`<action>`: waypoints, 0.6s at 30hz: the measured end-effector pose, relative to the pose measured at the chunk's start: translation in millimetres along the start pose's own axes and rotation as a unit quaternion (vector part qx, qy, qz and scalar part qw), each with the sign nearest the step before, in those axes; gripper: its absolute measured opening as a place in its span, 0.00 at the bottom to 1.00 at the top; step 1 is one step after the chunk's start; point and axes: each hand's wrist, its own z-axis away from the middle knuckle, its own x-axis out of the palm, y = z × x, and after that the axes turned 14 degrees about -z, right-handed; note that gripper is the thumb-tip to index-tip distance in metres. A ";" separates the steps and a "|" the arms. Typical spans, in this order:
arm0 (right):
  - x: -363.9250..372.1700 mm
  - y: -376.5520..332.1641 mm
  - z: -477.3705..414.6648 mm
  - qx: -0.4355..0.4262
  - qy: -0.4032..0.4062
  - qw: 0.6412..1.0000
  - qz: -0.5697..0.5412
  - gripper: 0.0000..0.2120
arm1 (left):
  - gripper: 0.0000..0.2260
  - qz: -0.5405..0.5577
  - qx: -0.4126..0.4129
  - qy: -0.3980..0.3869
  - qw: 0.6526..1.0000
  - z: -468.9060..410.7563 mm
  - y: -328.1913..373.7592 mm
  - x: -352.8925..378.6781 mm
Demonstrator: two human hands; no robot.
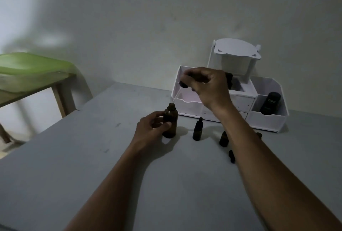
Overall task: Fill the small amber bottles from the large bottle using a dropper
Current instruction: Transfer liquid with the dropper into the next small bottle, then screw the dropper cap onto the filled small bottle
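Observation:
The large amber bottle (171,119) stands upright on the grey table (92,156), and my left hand (151,128) grips its body. My right hand (207,86) holds a dropper (180,90) by its black bulb above and to the right of it. The clear glass tube slants down to the left, with its tip at the bottle's open mouth. To the right stand a small capped amber bottle (197,129) and a second small bottle (224,139), partly hidden by my right forearm. A small dark cap (231,156) lies nearer to me.
A white desk organizer (268,117) with drawers stands against the wall at the back right and holds a black bottle (269,105). A third small bottle (259,135) peeks out beyond my right arm. At the left is a wooden table with a green tray (31,67).

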 end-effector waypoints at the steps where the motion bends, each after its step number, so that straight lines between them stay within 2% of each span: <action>1: 4.1 0.8 -0.7 -0.001 -0.019 1.000 0.015 0.10 | 0.16 0.000 0.000 0.000 1.000 -0.1 -0.1 0.0; 7: 23.0 20.6 12.4 0.052 -0.113 0.985 0.122 0.12 | 0.14 0.020 -0.003 0.003 1.000 5.4 5.7 1.9; 13: 14.1 27.6 36.8 0.049 -0.088 0.990 0.097 0.23 | 0.18 -0.039 0.027 0.016 0.999 2.3 1.8 0.9; 15: -3.2 24.0 47.1 0.031 -0.076 0.991 0.103 0.22 | 0.23 -0.069 0.054 0.045 0.995 2.0 -0.8 2.3; 18: -43.4 21.1 65.0 0.027 -0.067 0.990 0.119 0.15 | 0.25 -0.093 0.095 0.149 0.980 6.4 4.5 7.4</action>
